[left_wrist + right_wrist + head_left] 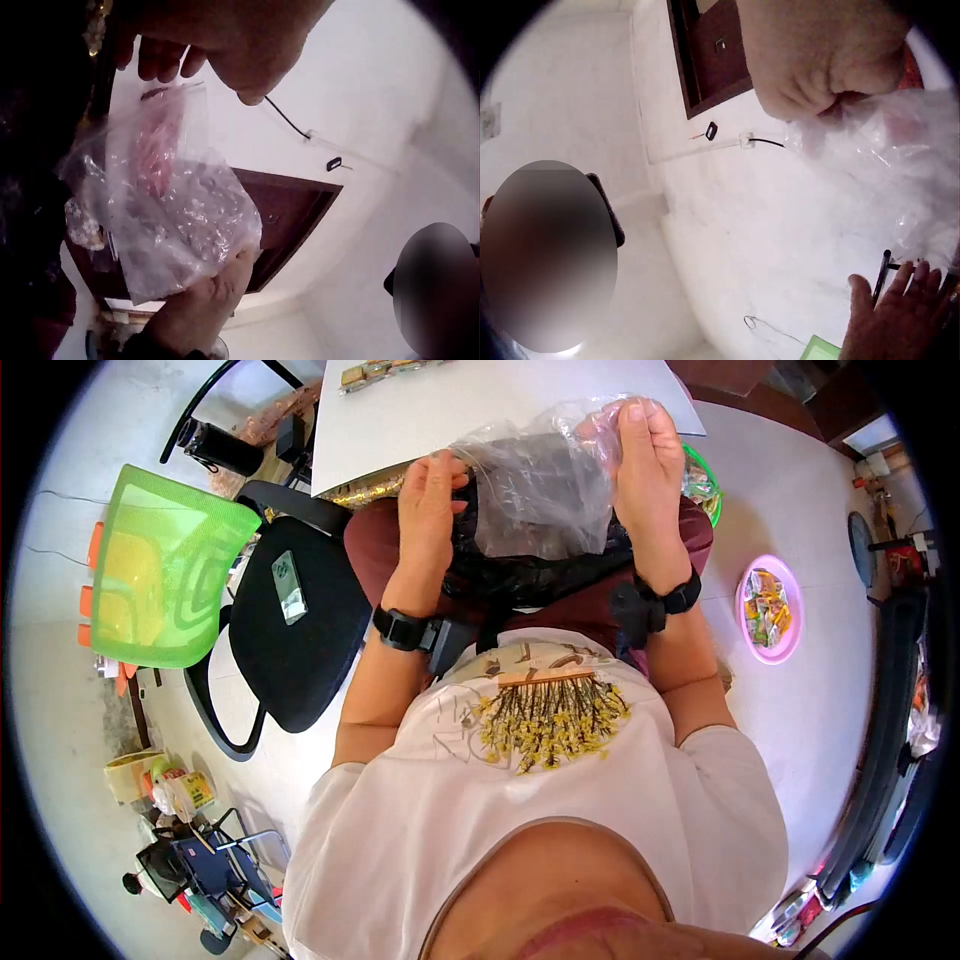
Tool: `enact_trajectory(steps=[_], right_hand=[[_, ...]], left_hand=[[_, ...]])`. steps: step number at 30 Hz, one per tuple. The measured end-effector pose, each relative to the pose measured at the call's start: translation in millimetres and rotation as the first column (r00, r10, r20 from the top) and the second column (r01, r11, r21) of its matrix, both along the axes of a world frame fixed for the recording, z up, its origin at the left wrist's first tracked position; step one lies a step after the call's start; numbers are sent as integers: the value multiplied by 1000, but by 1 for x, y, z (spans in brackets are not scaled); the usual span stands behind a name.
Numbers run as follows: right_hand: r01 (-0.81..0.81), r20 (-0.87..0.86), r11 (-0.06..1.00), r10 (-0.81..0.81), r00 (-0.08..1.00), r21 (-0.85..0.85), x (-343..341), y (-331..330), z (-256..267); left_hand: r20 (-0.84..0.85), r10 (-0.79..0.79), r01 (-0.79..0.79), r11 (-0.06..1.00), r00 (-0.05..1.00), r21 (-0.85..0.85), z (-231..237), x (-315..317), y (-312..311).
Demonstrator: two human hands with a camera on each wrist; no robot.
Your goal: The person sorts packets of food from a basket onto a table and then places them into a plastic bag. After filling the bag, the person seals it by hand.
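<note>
At the head view's upper centre, see the left hand (428, 515) with loose fingers, just left of the clear bag (545, 500); cannot tell if touching. Slants up rightward from there into the pinch of the right hand (648, 465). Cannot make out long axis or opening among the crumples.

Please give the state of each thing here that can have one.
Clear thin plastic bag: held up, crumpled; mouth open or closed, unclear.
Person's bare right hand: pinches the bag.
Person's bare left hand: fingers extended beside the bag; contact unclear.
Round pink plastic basin: uncovered, holding small colourful packets.
Round green plastic basket: partly hidden, holding packaged items.
Flat rectangular phone: lying on the black chair seat; display state unclear.
</note>
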State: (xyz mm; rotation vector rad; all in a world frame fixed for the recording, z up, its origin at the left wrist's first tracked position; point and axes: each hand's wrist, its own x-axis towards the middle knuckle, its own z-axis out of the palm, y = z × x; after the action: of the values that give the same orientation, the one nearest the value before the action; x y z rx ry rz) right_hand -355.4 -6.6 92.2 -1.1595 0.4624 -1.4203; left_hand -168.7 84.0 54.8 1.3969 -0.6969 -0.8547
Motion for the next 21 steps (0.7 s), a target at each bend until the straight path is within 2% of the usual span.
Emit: enact_trajectory(steps=[1,4,7,10,11,13,16,19,21], right_hand=[[1,-14,999,0,1000,32,0,2,1],[-18,56,999,20,998,-36,2,5,-2],[-32,54,998,35,998,-56,-2,6,-6],[96,-59,995,-96,994,-5,-15,4,-6],[104,-89,995,-104,991,-8,-19,2,-8],[119,-148,993,-120,982,-16,-25,-3,-11],[52,-28,996,-50,998,71,-22,-11,-22],[44,71,988,-55,996,151,-20,-15,-27],[52,107,982,-72,992,183,-20,-18,-31]], left_hand=[[-49,-8,9,1000,999,16,-5,-1,-4],[-218,-30,42,998,976,51,-9,-5,-11],[-237,-92,77,995,967,-69,-14,-6,-10],[-234,73,-95,992,970,-86,-9,2,-10],[-196,35,-67,985,980,-162,-7,13,-10],[-37,105,-110,968,994,-227,-5,17,-8],[-110,33,-62,962,993,-267,-3,19,-10],[-165,-169,144,978,972,-153,-5,15,-4],[-167,-328,307,941,930,-141,-20,11,3]])
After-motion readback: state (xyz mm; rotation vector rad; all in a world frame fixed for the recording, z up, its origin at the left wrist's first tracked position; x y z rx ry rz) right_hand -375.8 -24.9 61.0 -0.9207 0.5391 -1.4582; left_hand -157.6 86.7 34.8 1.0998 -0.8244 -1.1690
